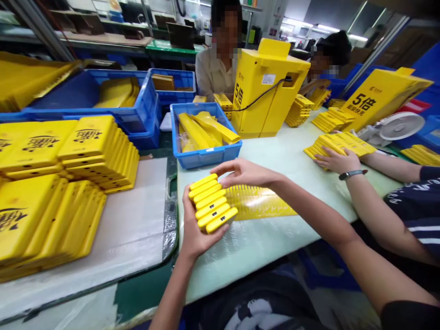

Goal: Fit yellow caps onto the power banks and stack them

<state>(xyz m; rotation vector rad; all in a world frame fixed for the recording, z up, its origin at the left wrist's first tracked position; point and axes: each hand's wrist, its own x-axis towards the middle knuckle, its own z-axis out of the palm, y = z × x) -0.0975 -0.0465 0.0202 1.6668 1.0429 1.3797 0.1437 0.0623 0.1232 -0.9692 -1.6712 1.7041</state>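
Head view: left hand (192,229) grasps a stack of yellow pieces (211,201), slim bars laid one against another, about seven of them. The palm is behind the stack and the thumb closes at its lower end. The stack is held a little tilted, just above the near part of the table (275,151). Right hand (245,173) is open, with the fingers spread, and it hovers over the top end of the stack. I cannot tell if the fingertips touch the top piece. Just right of the stack, under this hand, a row of yellow pieces (261,204) lies flat on the table, and a shiny plastic sheet is about it.

As I judge it, one part of the gathering is done, since several pieces are already together in the hand. The row on the table seems to be the part that is left.

Behind the hands a blue bin (206,158) holds long yellow parts, and beyond it stands a yellow cabinet (266,91) with a black cable. At the right a co-worker's hand (335,160), with a dark wristband, rests on a second row (347,143) of similar pieces. At the left, yellow panels (89,146) are piled on another surface. A white fan (398,126) stands at the far right.
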